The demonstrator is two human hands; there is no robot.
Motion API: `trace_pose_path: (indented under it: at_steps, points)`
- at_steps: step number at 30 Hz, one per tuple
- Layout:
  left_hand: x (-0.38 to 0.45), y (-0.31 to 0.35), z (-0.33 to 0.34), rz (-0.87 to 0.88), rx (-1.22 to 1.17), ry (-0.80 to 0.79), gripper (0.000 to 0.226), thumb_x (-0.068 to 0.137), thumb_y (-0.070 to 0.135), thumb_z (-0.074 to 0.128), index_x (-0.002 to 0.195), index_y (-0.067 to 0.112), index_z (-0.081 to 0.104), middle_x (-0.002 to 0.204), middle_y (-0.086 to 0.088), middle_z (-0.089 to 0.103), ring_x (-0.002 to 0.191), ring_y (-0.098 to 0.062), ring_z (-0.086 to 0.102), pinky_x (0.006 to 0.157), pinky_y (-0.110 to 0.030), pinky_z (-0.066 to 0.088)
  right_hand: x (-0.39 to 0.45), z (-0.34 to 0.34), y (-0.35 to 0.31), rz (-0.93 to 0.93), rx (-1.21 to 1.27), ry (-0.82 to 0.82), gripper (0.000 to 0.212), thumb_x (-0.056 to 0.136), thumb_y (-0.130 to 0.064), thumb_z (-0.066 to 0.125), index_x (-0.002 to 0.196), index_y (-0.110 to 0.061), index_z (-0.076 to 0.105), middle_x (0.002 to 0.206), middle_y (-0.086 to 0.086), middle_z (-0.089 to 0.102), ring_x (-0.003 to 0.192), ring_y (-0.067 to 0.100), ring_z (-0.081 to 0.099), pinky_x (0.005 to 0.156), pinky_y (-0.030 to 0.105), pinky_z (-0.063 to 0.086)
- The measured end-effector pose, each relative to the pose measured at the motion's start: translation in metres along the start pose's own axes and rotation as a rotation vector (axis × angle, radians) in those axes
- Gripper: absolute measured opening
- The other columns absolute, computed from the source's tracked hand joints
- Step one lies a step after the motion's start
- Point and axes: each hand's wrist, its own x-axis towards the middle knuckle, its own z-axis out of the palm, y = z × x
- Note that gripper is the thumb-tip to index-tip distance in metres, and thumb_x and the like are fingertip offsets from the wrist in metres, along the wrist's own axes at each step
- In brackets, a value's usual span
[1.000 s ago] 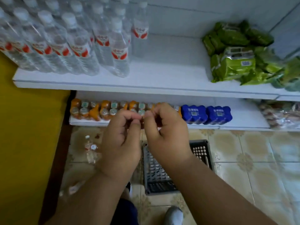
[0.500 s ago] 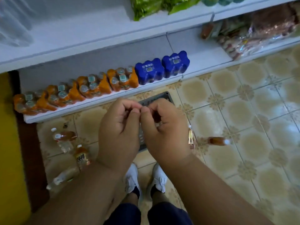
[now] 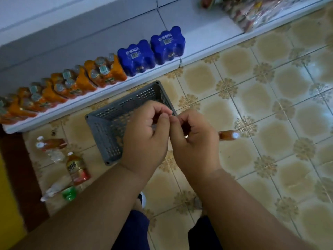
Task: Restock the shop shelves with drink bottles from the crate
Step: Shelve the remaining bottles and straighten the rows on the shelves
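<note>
left hand (image 3: 146,136): fingers curled, tips meeting my right hand, holds no bottle; something tiny pinched? cannot tell.
right hand (image 3: 194,139): same, curled in, nothing visible between fingertips.
crate (image 3: 108,127): grey, on floor under my hands, just near the bottom shelf (image 3: 198,53); looks empty, so handy for reloading.
loose bottles (image 3: 75,166): lying on tiles far left of crate; one more bottle (image 3: 228,135) right of my hands.
shelf stock: orange packs (image 3: 104,73) left, blue packs (image 3: 151,51) right, lined at the edge.

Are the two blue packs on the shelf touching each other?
Apart. The head view shows a narrow strip of white shelf between the left blue pack and the right blue pack.
</note>
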Motion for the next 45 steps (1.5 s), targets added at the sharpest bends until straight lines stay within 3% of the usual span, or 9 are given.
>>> trace_pose_path:
  at_steps: [3, 9, 19, 27, 30, 35, 39, 42, 45]
  points:
    - [-0.008, 0.020, 0.072, -0.019, -0.016, 0.024, 0.016, 0.095, 0.025, 0.050, 0.089, 0.036, 0.059, 0.089, 0.016, 0.065, 0.086, -0.002, 0.063, 0.069, -0.010, 0.048, 0.015, -0.063, 0.031, 0.032, -0.054, -0.044, 0.022, 0.092, -0.031, 0.059, 0.072, -0.025, 0.053, 0.065, -0.007, 0.054, 0.061, 0.013, 0.050, 0.049, 0.024, 0.040]
    - [-0.007, 0.007, 0.201, -0.138, -0.070, -0.077, 0.021, 0.096, 0.018, 0.052, 0.086, 0.035, 0.058, 0.092, 0.015, 0.066, 0.077, 0.001, 0.064, 0.060, -0.007, 0.047, 0.037, -0.143, 0.127, 0.148, -0.197, -0.014, 0.022, 0.090, -0.039, 0.056, 0.074, -0.024, 0.053, 0.064, -0.007, 0.053, 0.061, 0.012, 0.050, 0.048, 0.026, 0.035]
    - [0.012, -0.173, 0.354, -0.278, 0.211, -0.403, 0.016, 0.089, 0.031, 0.051, 0.081, 0.041, 0.061, 0.077, 0.012, 0.067, 0.071, -0.003, 0.063, 0.059, -0.022, 0.049, 0.042, -0.111, 0.380, 0.542, -0.353, 0.008, 0.020, 0.090, -0.035, 0.061, 0.083, -0.022, 0.047, 0.094, 0.003, 0.057, 0.080, 0.027, 0.057, 0.065, 0.037, 0.048]
    - [0.033, -0.294, 0.423, -0.331, 0.395, -0.518, 0.023, 0.095, 0.021, 0.058, 0.076, 0.035, 0.062, 0.095, 0.000, 0.070, 0.082, -0.015, 0.065, 0.067, -0.026, 0.048, 0.061, -0.098, 0.537, 0.626, -0.695, -0.217, 0.058, 0.092, -0.021, 0.060, 0.144, -0.030, 0.035, 0.151, 0.015, 0.023, 0.114, 0.037, 0.052, 0.095, 0.046, 0.053]
    - [0.034, -0.310, 0.435, -0.373, 0.398, -0.525, 0.021, 0.096, 0.026, 0.058, 0.080, 0.037, 0.063, 0.104, -0.003, 0.069, 0.090, -0.019, 0.067, 0.082, -0.035, 0.055, 0.078, -0.100, 0.559, 0.631, -0.742, -0.275, 0.061, 0.096, -0.013, 0.056, 0.146, -0.034, 0.029, 0.145, 0.015, 0.029, 0.110, 0.036, 0.053, 0.088, 0.044, 0.053]
    - [0.041, -0.319, 0.437, -0.408, 0.391, -0.558, 0.017, 0.092, 0.024, 0.069, 0.100, 0.035, 0.060, 0.109, 0.010, 0.068, 0.102, -0.012, 0.067, 0.067, -0.016, 0.049, 0.096, -0.113, 0.549, 0.596, -0.706, -0.251, 0.042, 0.097, -0.010, 0.051, 0.136, -0.025, 0.044, 0.121, 0.011, 0.044, 0.077, 0.026, 0.049, 0.062, 0.034, 0.041]
    - [0.051, -0.312, 0.420, -0.371, 0.432, -0.745, 0.106, 0.070, 0.027, 0.093, 0.155, 0.035, 0.029, 0.155, 0.004, 0.041, 0.140, -0.014, 0.041, 0.100, -0.026, 0.039, 0.104, -0.125, 0.499, 0.386, -0.546, -0.329, 0.047, 0.091, -0.037, 0.065, 0.136, -0.035, 0.051, 0.112, -0.001, 0.048, 0.085, 0.019, 0.053, 0.059, 0.024, 0.042]
    - [0.063, -0.306, 0.404, -0.389, 0.347, -0.755, 0.093, 0.051, 0.046, 0.090, 0.135, 0.041, 0.050, 0.123, 0.016, 0.066, 0.112, -0.006, 0.064, 0.081, -0.021, 0.052, 0.122, -0.120, 0.467, 0.355, -0.250, -0.307, 0.049, 0.084, -0.054, 0.066, 0.128, -0.038, 0.055, 0.105, -0.012, 0.058, 0.080, 0.007, 0.062, 0.058, 0.019, 0.047]
    - [0.074, -0.310, 0.382, -0.581, 0.186, -0.540, 0.082, 0.039, 0.056, 0.083, 0.116, 0.037, 0.063, 0.102, 0.007, 0.075, 0.094, -0.015, 0.073, 0.080, -0.045, 0.062, 0.125, -0.088, 0.469, 0.568, 0.099, -0.199, 0.044, 0.093, -0.061, 0.055, 0.129, -0.038, 0.054, 0.104, -0.014, 0.062, 0.071, 0.007, 0.068, 0.055, 0.019, 0.053]
